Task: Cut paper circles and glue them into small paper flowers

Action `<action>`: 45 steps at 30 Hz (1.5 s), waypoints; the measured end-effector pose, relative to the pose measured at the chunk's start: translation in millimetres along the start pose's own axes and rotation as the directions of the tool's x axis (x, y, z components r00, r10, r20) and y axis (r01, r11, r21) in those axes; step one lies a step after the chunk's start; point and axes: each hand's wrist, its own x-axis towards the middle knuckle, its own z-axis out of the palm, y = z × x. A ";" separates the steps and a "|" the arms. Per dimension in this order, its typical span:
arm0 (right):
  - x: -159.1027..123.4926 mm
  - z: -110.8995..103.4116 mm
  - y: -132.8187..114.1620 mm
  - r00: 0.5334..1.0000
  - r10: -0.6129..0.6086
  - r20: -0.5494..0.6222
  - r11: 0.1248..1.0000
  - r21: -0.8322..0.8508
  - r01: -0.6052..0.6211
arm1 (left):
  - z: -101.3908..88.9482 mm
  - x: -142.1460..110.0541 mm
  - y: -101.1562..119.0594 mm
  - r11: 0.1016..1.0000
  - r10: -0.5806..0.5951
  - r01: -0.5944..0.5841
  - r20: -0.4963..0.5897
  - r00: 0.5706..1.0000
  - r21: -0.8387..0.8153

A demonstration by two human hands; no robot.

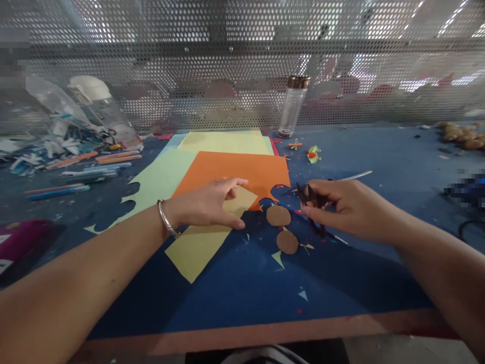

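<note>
My left hand [206,205], with a silver bangle at its wrist, reaches over the paper with thumb and fingers apart, holding nothing. Under it lies a strip of yellow paper [200,247], crossing the corner of an orange sheet [238,169]. My right hand [341,205] is closed round a dark tool with two short pointed tips [306,194]; its exact kind is partly hidden by the fingers. Two brown discs, an upper disc [278,216] and a lower disc [287,242], rest on the blue tabletop between my hands. Small paper scraps [279,259] lie near them.
Pale green paper [159,177] with a scalloped edge and yellow paper [223,141] lie behind. A glass bottle [293,108] and a white-lidded bottle [109,114] stand before a perforated metal screen [235,65]. Coloured sticks [109,157] lie left; a purple item [25,240] is nearer.
</note>
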 end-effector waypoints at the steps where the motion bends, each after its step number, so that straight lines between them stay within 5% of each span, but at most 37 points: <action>1: -0.4 -0.5 1.1 1.000 -0.001 -0.022 1.000 0.002 0.001 | 0.5 -1.9 1.7 0.999 0.015 -0.014 -0.021 1.000 0.042; 5: -0.9 1.3 1.4 0.998 -0.038 -0.058 0.999 -0.012 0.037 | -0.7 -7.9 6.3 0.964 -0.074 0.102 -0.119 0.990 0.245; 11: 0.0 4.9 -0.3 0.985 -0.055 -0.162 0.998 0.003 0.056 | -10.2 -6.5 5.8 0.950 -0.178 0.188 -0.063 0.982 0.250; 17: 1.9 4.6 -2.2 0.966 -0.049 -0.254 0.999 -0.015 0.047 | -8.8 -3.8 3.6 0.983 -0.151 0.151 -0.005 0.989 0.107; 23: 2.6 2.6 -1.7 0.953 0.007 -0.303 0.999 0.037 0.004 | -7.3 -6.8 3.5 0.980 0.025 -0.024 0.004 1.000 -0.199; 28: 2.9 4.2 5.3 0.934 0.024 -0.357 0.995 0.098 0.012 | -11.1 -8.0 4.0 0.907 -0.007 0.068 0.147 0.989 -0.415; 31: 5.4 11.2 6.7 0.961 0.044 -0.274 0.992 0.122 -0.011 | -11.9 -6.2 -0.1 0.890 -0.001 0.114 0.248 0.969 -0.441; 37: 9.7 22.4 -5.8 0.992 0.109 0.070 0.991 -0.083 -0.103 | -12.9 -3.9 -7.5 0.874 0.070 0.105 0.336 0.939 -0.475; 45: 10.8 23.9 -14.0 0.982 0.131 0.137 0.977 -0.185 -0.104 | -11.0 -5.1 -1.9 0.850 0.063 0.124 0.332 0.941 -0.512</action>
